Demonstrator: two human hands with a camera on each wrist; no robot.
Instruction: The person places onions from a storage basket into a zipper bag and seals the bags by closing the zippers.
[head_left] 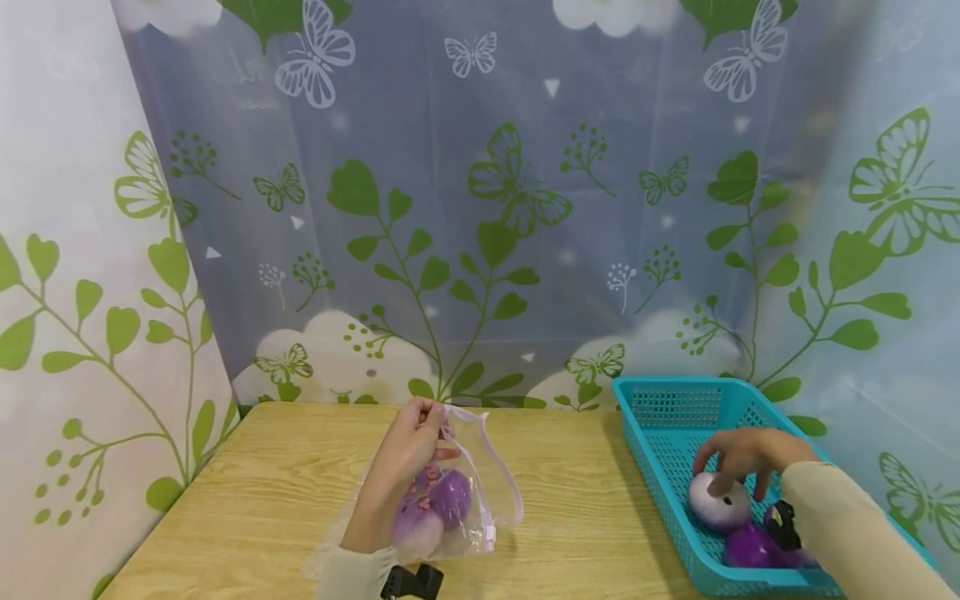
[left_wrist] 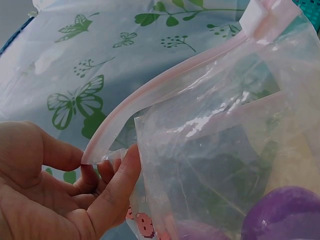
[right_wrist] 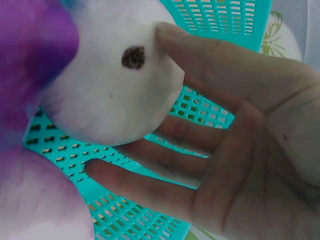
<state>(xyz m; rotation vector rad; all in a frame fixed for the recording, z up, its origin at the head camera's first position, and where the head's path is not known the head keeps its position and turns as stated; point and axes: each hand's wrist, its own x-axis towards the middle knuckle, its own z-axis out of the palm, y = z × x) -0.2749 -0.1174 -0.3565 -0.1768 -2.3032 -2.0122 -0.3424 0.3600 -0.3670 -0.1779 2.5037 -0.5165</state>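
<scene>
Grasping the turnip (head_left: 714, 510) is, as I judge it from my distant seat, the step in hand; white with a purple blush, it sits inside the turquoise perforated basket (head_left: 675, 408), just beside a vivid purple round piece (head_left: 752, 546); my right hand (head_left: 750, 457) holds it, thumb pressed near the brown stem scar, the other fingers parted and reaching behind it, the lowest one seemingly clear; the next move, I reckon, calls for a fuller wrap before any lift; my left hand (head_left: 416, 433) pinches the rim of a clear zip bag (head_left: 476, 485), whose mouth gapes; inside show a purple ball-like piece (head_left: 451, 498) and a paler one (head_left: 420, 536); beneath spreads the wood-grain table (head_left: 570, 483).
</scene>
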